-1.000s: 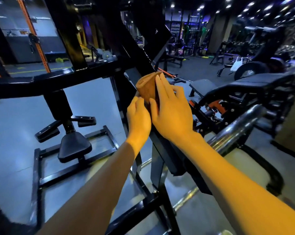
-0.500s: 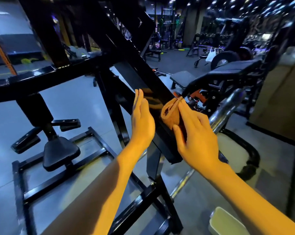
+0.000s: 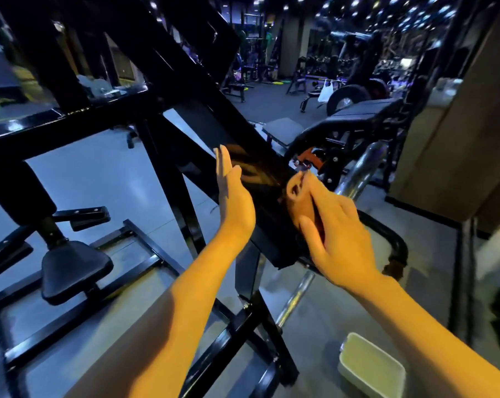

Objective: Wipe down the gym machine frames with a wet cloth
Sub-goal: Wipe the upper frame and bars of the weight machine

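My right hand (image 3: 336, 225) presses the cloth (image 3: 299, 201) flat-fingered on the slanted beam (image 3: 251, 168), near its lower end; my left hand (image 3: 234, 193) is flat, holding nothing.

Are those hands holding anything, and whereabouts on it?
The right hand presses a bunched orange cloth against the slanted black frame beam, fingers flat over its top. The left hand is flat, holding nothing.
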The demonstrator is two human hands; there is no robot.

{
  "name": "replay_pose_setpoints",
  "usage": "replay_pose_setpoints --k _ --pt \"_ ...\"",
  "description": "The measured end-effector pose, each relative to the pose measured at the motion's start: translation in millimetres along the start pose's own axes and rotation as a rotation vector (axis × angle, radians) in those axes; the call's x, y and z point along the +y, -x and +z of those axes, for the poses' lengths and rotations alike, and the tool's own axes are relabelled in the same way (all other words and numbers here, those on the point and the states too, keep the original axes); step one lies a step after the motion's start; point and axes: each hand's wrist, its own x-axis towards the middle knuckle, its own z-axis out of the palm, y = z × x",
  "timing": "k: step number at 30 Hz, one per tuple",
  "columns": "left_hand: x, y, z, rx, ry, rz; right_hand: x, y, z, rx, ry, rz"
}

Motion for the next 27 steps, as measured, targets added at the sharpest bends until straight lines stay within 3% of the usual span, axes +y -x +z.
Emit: replay_pose_setpoints --k 3,11,20,27 --pt "1 0 5 -0.023 0.022 -0.034 6 25 -5 -0.008 0.102 0.052" --pt "15 4 18 0.025 0.056 -0.048 -43 -87 30 0.014 0.074 -0.008" --pt "5 1 17 -0.020 0.059 -0.060 23 43 -11 -0.052 0.105 0.107" --pt "11 4 15 -0.056 0.026 -0.067 -33 -67 24 -0.004 0.114 0.046"
